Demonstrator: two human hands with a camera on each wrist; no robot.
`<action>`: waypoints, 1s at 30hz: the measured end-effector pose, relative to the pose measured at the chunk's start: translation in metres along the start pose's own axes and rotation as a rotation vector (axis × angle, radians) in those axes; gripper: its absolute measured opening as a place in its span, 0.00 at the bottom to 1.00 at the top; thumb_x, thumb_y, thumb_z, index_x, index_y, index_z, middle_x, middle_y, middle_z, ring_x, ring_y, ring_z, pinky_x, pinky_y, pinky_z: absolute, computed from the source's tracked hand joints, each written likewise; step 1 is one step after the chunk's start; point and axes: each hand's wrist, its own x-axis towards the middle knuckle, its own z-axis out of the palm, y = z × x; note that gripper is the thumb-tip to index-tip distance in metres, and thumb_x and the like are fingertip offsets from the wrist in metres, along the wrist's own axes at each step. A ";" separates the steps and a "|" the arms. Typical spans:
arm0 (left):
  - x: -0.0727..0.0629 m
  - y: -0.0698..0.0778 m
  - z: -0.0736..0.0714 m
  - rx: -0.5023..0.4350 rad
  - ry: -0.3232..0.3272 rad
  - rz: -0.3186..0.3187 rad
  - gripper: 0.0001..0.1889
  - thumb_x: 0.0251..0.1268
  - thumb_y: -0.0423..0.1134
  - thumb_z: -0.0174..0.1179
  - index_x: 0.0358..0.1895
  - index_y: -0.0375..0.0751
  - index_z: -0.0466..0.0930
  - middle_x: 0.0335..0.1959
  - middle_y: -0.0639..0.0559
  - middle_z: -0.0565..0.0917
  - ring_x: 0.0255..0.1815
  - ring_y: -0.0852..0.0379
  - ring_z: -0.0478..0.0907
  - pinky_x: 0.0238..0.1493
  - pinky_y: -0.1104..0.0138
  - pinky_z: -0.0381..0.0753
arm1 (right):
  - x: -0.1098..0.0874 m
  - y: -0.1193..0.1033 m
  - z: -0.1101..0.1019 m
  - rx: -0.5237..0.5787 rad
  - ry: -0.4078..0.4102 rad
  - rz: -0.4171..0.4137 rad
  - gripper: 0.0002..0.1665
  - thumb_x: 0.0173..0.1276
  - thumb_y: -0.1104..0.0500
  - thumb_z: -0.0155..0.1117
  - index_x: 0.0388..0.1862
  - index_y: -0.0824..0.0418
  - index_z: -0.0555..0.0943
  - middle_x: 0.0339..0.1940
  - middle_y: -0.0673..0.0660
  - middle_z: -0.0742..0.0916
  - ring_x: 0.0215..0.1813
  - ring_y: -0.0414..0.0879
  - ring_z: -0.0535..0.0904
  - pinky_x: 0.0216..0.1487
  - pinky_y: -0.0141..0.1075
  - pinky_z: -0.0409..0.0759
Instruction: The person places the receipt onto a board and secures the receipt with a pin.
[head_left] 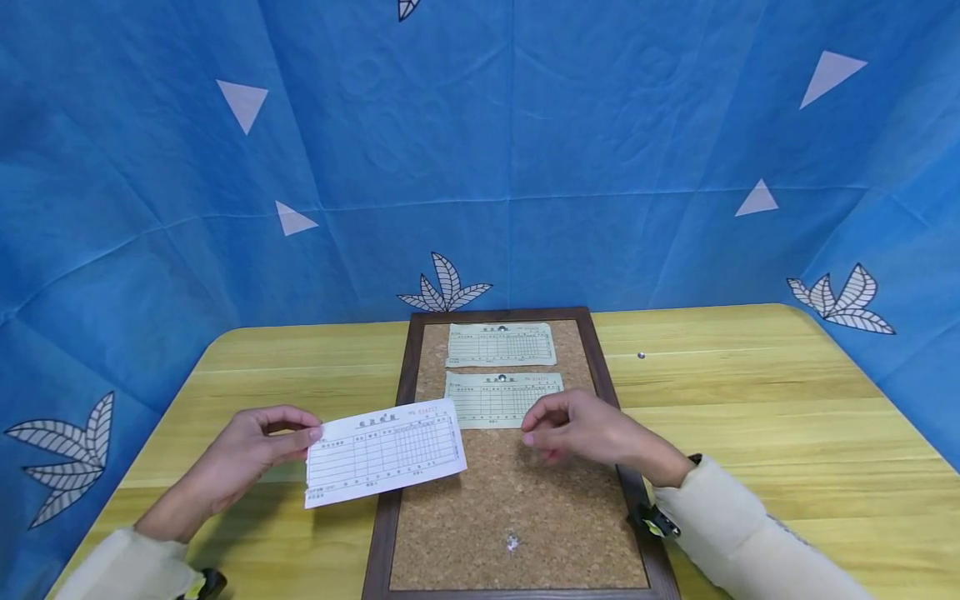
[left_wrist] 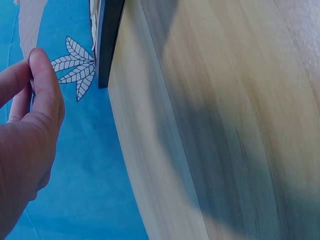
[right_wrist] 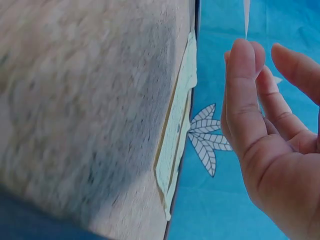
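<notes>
A white printed receipt slip [head_left: 386, 454] is pinched by its left edge between the thumb and fingers of my left hand [head_left: 251, 454]. The slip tilts in the air, overlapping the left frame of the cork board [head_left: 465, 508] in the head view. My right hand [head_left: 588, 429] hovers over the board's right side with fingers loosely bent. In the right wrist view, thumb and fingertips stand apart with nothing between them. Two pale green slips lie on the board's upper part, a far slip [head_left: 501, 346] and a nearer slip [head_left: 487, 400], each with a shiny pin at its top.
A small shiny object [head_left: 512, 542] lies low on the cork. Another tiny shiny piece [head_left: 641, 355] sits on the wooden table [head_left: 750, 417], right of the board. Behind the table hangs a blue cloth [head_left: 600, 167] with white triangles and leaves.
</notes>
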 end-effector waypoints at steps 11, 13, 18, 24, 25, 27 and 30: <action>0.002 0.002 0.006 0.001 -0.002 0.004 0.14 0.70 0.32 0.62 0.50 0.21 0.78 0.44 0.41 0.83 0.41 0.54 0.83 0.45 0.62 0.84 | 0.008 -0.008 0.011 -0.008 -0.020 0.009 0.10 0.69 0.62 0.67 0.42 0.69 0.83 0.33 0.61 0.87 0.34 0.53 0.85 0.38 0.44 0.86; 0.002 0.004 0.007 0.003 0.000 0.004 0.14 0.70 0.32 0.62 0.50 0.22 0.78 0.44 0.40 0.83 0.41 0.53 0.83 0.45 0.62 0.84 | 0.009 -0.010 0.014 -0.004 -0.027 0.011 0.10 0.69 0.62 0.67 0.43 0.70 0.83 0.34 0.61 0.87 0.34 0.53 0.85 0.39 0.44 0.86; 0.002 0.006 0.010 -0.001 -0.005 0.009 0.14 0.70 0.33 0.62 0.50 0.22 0.78 0.44 0.40 0.83 0.41 0.53 0.84 0.45 0.62 0.84 | 0.013 -0.014 0.020 0.012 -0.051 0.008 0.10 0.70 0.63 0.66 0.42 0.70 0.83 0.34 0.63 0.87 0.34 0.52 0.85 0.39 0.43 0.85; 0.003 0.006 0.013 -0.008 -0.010 0.005 0.15 0.70 0.32 0.62 0.51 0.22 0.78 0.44 0.41 0.83 0.42 0.54 0.83 0.45 0.62 0.84 | 0.017 -0.016 0.026 0.008 -0.060 -0.006 0.07 0.70 0.63 0.66 0.41 0.69 0.83 0.32 0.63 0.86 0.32 0.48 0.84 0.38 0.43 0.85; 0.003 0.006 0.013 -0.009 -0.011 0.005 0.15 0.70 0.32 0.62 0.51 0.22 0.78 0.44 0.41 0.83 0.42 0.54 0.83 0.45 0.62 0.84 | 0.018 -0.017 0.026 0.006 -0.061 -0.006 0.07 0.70 0.64 0.66 0.41 0.69 0.83 0.32 0.63 0.86 0.32 0.49 0.84 0.38 0.42 0.85; 0.003 0.007 0.014 -0.010 -0.009 -0.001 0.14 0.70 0.32 0.62 0.51 0.22 0.78 0.45 0.41 0.83 0.42 0.54 0.83 0.45 0.62 0.84 | 0.019 -0.017 0.028 0.007 -0.065 -0.007 0.07 0.70 0.64 0.66 0.41 0.68 0.83 0.32 0.63 0.86 0.33 0.49 0.84 0.39 0.42 0.85; 0.003 0.007 0.014 -0.007 -0.005 -0.007 0.14 0.71 0.32 0.61 0.51 0.22 0.78 0.45 0.41 0.83 0.42 0.54 0.83 0.44 0.62 0.84 | 0.021 -0.018 0.030 0.010 -0.069 -0.010 0.07 0.70 0.64 0.66 0.41 0.68 0.83 0.32 0.61 0.86 0.33 0.49 0.84 0.39 0.43 0.85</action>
